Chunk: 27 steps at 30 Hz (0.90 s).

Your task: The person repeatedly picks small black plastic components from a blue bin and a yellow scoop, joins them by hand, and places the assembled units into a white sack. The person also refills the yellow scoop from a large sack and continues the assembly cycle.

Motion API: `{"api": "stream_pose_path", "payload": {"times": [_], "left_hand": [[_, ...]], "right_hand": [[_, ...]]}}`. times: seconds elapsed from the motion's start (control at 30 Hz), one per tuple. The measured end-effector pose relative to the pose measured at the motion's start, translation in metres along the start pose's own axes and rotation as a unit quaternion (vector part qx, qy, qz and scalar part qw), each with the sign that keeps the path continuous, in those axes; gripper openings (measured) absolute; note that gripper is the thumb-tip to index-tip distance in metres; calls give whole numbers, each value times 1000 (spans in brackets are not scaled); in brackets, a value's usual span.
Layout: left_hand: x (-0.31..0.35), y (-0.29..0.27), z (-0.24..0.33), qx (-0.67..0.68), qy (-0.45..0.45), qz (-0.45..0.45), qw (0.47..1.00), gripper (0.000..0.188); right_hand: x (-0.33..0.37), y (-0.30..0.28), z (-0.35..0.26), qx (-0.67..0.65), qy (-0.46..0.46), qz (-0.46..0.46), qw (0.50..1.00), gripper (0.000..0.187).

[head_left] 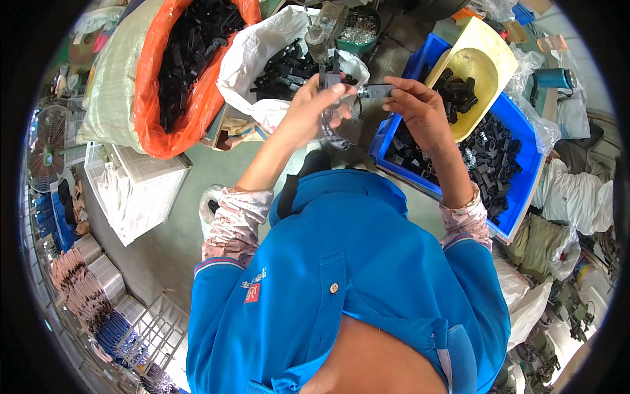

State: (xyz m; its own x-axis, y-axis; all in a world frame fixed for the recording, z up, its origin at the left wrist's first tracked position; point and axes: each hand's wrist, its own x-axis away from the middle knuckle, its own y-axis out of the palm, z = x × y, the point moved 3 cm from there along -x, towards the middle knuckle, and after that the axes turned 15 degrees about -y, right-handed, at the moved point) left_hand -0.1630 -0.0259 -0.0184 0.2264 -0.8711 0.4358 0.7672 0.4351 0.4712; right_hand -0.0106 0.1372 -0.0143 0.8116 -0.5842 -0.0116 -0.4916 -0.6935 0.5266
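My left hand (pixel 304 113) is closed around a dark grey plastic part (pixel 333 81), thumb laid along it. A curved dark piece (pixel 335 138) hangs just below these fingers; whether it is joined to that part I cannot tell. Between the thumb and fingers of my right hand (pixel 423 113) is a small black block-shaped part (pixel 377 91) with a shiny metal end pointing at the left hand. The two parts are close together, in front of a metal machine spindle (pixel 317 41). Its lower end is partly hidden behind the left hand's part.
A white sack (pixel 239 72) and an orange-lined sack (pixel 147 98) hold black parts. At right, a blue bin (pixel 522 177) of black parts carries a yellow scoop-shaped tray (pixel 495 56). A green bowl (pixel 357 47) holds small metal pieces. A white crate (pixel 147 190) and fan (pixel 52 141) stand left.
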Motion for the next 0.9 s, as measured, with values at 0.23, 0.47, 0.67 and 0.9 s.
{"api": "stream_pose_path", "payload": {"times": [0.23, 0.47, 0.67, 0.9], "left_hand": [[23, 22, -7, -71, -48, -48, 995, 45], [29, 38, -12, -82, -80, -111, 987, 45], [29, 45, -20, -94, -85, -128, 984, 49], [27, 50, -26, -78, -92, -139, 983, 46]], "right_hand": [[-4, -10, -43, 43, -3, -79, 996, 22], [2, -12, -48, 144, 44, -95, 984, 21], [10, -11, -53, 191, 72, -111, 973, 25], [16, -7, -48, 207, 76, -139, 965, 24]]}}
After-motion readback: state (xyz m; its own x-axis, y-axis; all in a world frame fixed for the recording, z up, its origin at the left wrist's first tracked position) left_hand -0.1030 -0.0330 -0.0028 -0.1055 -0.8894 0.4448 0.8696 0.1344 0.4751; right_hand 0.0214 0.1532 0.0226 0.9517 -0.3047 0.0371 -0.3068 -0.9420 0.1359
